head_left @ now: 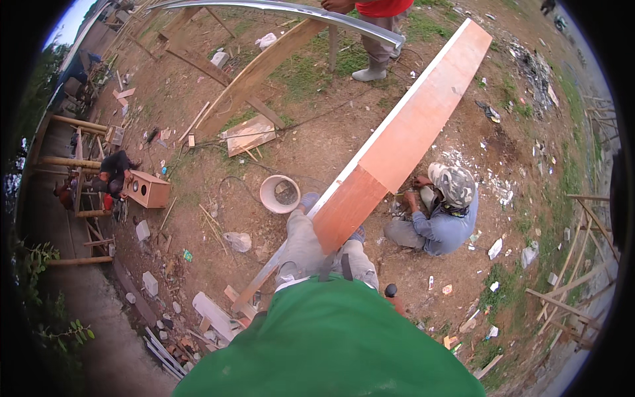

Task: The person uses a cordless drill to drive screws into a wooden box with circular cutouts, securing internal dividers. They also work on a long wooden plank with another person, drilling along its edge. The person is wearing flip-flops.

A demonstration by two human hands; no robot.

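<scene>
A long reddish plywood board [417, 112] with a white edge runs from between my legs toward the far right. A second, darker reddish panel [347, 206] meets it at the near end. My right hand [396, 304] shows only in part beside my green shirt. Its fingers seem closed around something with a dark rounded end [391, 290], whose kind I cannot make out. My left hand is out of view. To the right of the board crouches a person in a camouflage cap [453, 185], whose hands [413, 195] are close to the board's edge.
A pale bucket [280, 194] stands left of my foot. Ahead, a person in red [383, 8] stands by a long metal strip [297, 10] over a wooden frame [254, 73]. At left, another person [116, 173] is beside a wooden speaker box [147, 190]. Rubble and scraps litter the ground.
</scene>
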